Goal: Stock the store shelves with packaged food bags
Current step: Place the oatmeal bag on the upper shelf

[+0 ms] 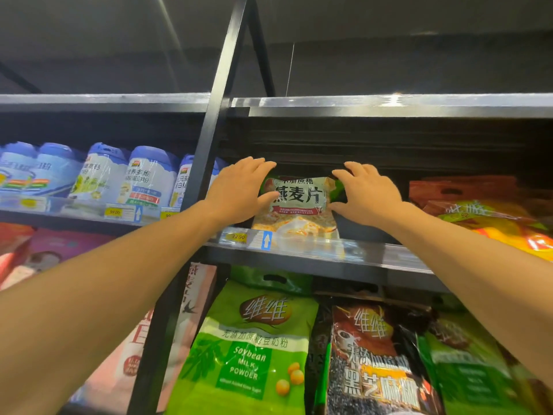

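Note:
A green and white oatmeal bag [299, 205] stands upright on the upper shelf [374, 259], just right of the black upright post. My left hand [239, 190] grips the bag's upper left edge, fingers over the top and thumb on the front. My right hand [365, 193] holds the upper right edge the same way. Both arms reach up and forward from below. The bag's bottom rests behind the clear price rail.
An orange and yellow bag [490, 217] lies to the right on the same shelf. Blue-lidded cans [143, 175] fill the left bay. Below stand a green soybean milk powder bag [251, 348] and a black sesame bag [377, 363]. A black post [206, 163] divides the bays.

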A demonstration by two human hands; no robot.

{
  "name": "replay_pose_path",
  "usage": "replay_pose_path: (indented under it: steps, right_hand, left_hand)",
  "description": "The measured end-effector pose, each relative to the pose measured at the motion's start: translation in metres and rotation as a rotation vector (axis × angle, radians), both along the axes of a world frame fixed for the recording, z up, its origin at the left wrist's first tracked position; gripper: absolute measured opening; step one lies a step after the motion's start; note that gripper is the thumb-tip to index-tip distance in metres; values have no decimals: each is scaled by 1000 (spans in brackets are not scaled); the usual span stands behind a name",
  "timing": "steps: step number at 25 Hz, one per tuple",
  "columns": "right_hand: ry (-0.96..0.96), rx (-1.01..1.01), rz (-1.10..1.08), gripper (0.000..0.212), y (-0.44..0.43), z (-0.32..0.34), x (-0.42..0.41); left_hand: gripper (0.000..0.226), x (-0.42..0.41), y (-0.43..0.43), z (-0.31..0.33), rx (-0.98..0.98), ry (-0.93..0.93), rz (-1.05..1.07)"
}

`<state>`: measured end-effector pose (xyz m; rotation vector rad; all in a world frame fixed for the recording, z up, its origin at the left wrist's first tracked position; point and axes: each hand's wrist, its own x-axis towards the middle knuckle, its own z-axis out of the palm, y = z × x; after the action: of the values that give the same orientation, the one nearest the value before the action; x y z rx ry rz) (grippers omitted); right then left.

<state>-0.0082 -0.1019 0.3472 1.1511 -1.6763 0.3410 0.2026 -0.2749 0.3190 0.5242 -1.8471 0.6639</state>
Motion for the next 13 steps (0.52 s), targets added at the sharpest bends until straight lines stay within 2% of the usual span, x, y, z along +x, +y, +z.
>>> replay_pose_path:
  steps: [6,13]
  right_hand:
    - [17,-57,16,75,52,-43,29]
    - [3,-73,85,68,115,-120,58]
  left_hand:
    - [73,36,33,-44,-103,-28,40]
    - [69,73,66,-125,-73,-84,-21]
